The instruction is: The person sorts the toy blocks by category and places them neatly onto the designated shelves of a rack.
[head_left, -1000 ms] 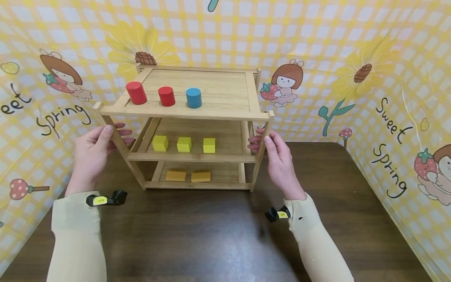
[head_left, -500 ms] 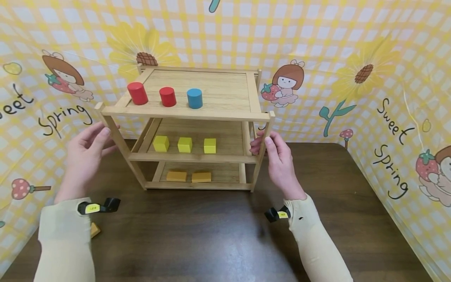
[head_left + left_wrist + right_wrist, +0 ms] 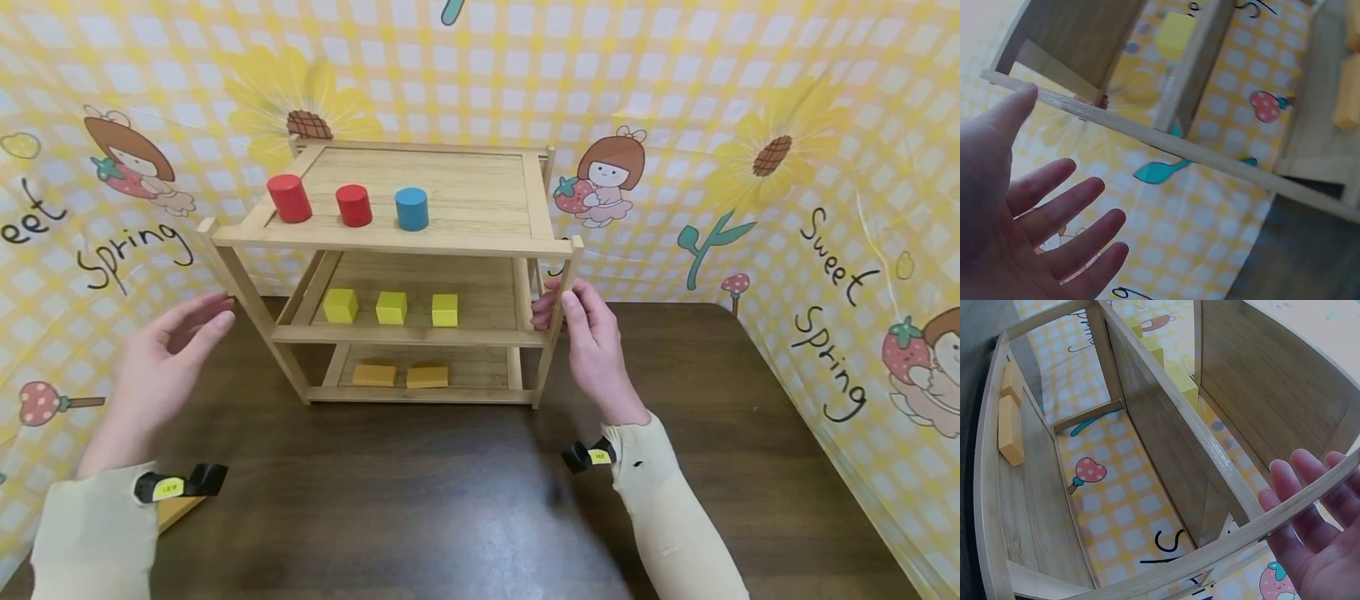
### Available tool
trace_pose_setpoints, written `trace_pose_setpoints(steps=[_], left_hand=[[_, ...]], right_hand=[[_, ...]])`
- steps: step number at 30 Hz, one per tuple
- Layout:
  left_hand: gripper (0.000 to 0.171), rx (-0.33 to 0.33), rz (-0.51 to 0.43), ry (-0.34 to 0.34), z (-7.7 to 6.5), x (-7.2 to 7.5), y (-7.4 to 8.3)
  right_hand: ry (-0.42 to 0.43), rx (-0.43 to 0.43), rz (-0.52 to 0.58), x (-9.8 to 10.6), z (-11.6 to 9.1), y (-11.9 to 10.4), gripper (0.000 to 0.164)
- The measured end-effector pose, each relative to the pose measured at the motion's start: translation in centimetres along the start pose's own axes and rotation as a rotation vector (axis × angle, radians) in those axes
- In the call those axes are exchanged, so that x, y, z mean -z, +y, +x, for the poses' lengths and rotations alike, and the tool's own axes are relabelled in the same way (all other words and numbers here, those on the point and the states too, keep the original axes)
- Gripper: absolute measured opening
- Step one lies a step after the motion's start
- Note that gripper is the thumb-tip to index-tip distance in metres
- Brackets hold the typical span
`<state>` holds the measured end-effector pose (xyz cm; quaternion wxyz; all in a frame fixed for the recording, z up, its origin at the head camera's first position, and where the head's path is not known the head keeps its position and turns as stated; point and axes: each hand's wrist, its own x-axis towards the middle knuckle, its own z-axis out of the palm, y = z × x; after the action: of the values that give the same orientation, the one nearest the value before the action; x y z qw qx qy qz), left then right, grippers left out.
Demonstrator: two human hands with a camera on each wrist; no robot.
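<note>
A three-tier wooden shelf (image 3: 408, 336) stands on the dark table. On its top tier are a larger red cylinder (image 3: 289, 198), a smaller red cylinder (image 3: 354, 206) and a blue cylinder (image 3: 412, 209). Three yellow cubes (image 3: 392, 308) line the middle tier, and two orange-yellow blocks (image 3: 374, 375) lie on the bottom one. My right hand (image 3: 597, 346) holds the right front post, thumb in front and fingers (image 3: 1313, 528) reaching behind it. Just left of the left post, my left hand (image 3: 161, 362) is empty, fingers spread; its thumb overlaps the post in the left wrist view.
Another orange-yellow block (image 3: 178, 512) lies on the table (image 3: 420, 508) beside the left sleeve, partly hidden by it. A yellow checked cloth (image 3: 480, 75) with printed figures hangs behind the shelf and along both sides.
My left hand has let go of the left post and drawn back left and toward me, uncovering the block by its sleeve. The right hand and the shelf look unmoved.
</note>
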<state>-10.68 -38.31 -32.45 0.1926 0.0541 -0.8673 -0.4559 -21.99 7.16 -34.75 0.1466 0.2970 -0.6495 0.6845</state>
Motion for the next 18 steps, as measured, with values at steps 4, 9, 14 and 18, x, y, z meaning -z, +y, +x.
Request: trace_pose_setpoints(steps=[4, 9, 14, 18], left_hand=[[0.055, -0.006, 0.149, -0.065, -1.3, 0.5, -0.6], [0.062, 0.025, 0.267, -0.155, -2.8, 1.1, -1.7], [0.064, 0.012, 0.36, -0.223, -4.2, 1.6, -2.8], [0.07, 0.007, 0.44, -0.289, -5.2, 1.8, -3.9]], right_hand=[[0.001, 0.003, 0.001, 0.0, 0.0, -0.1, 0.03], [0.005, 0.007, -0.006, 0.0, 0.0, -0.1, 0.03], [0.004, 0.012, -0.004, 0.1, 0.1, 0.1, 0.03], [0.006, 0.014, 0.0, 0.1, 0.2, 0.1, 0.03]])
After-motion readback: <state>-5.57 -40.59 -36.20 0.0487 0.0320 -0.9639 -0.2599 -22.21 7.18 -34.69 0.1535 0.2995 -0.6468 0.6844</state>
